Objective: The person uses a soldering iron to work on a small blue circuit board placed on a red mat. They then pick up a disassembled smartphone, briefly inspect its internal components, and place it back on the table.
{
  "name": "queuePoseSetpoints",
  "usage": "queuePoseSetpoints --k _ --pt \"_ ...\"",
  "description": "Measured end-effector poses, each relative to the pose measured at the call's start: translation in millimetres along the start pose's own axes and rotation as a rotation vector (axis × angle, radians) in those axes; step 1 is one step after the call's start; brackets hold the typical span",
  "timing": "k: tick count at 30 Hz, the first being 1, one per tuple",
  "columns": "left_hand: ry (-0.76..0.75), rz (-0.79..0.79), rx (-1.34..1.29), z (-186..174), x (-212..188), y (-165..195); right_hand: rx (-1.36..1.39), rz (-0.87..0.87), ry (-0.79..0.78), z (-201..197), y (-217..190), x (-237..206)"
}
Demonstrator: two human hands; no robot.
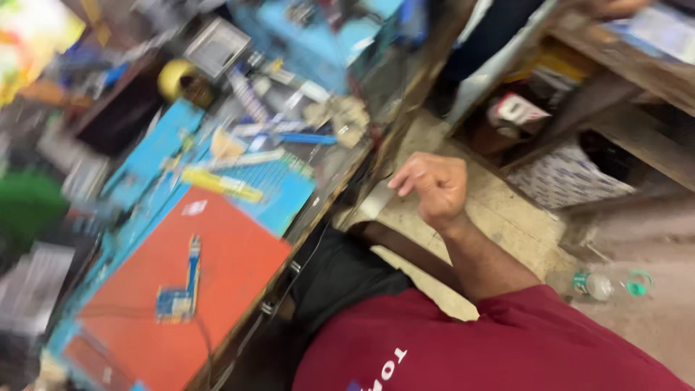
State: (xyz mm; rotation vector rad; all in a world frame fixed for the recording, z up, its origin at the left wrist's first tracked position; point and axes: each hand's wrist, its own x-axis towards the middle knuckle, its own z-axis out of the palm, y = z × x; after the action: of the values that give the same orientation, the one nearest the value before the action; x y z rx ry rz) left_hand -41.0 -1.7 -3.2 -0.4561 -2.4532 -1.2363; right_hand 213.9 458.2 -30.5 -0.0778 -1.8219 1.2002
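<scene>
Circuit board (179,289), a small blue phone board with a long narrow strip, lies flat and alone on the orange mat (217,268) near the front edge of the workbench (318,210), with no hand on it. In the head view, which is blurred by motion, only one hand shows: the right hand (434,187), curled into a loose fist off the bench's front edge, over the stone floor (507,210). Its fingers are folded in, and a pale flat strip sits by its fingertips, though I cannot tell whether the hand grips it or merely passes in front of it. The left hand is out of the picture. As far as this view shows, work on the board is paused: no tool touches it, and the tweezers and yellow-handled tool (221,184) lie apart from it on the blue mat (282,188) towards the back of the bench. The back of the bench is crowded with tubes, a roll of yellow tape (175,78) and a small metal box (216,48), so free room lies mostly on the orange mat around the board. Beyond the front edge, the person's dark lap and red shirt (463,347) fill the near space, with wooden shelving (615,94) to the right and a clear plastic bottle (601,284) lying on the floor.
</scene>
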Motion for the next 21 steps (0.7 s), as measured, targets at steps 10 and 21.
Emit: queuePoseSetpoints --k 10,21 --pt "-0.077 -0.043 0.135 -58 -121 62 0.084 -0.351 -0.734 134 -68 -7" --pt "-0.189 -0.017 -0.041 -14 -104 101 -0.054 0.051 -0.333 148 -43 51"
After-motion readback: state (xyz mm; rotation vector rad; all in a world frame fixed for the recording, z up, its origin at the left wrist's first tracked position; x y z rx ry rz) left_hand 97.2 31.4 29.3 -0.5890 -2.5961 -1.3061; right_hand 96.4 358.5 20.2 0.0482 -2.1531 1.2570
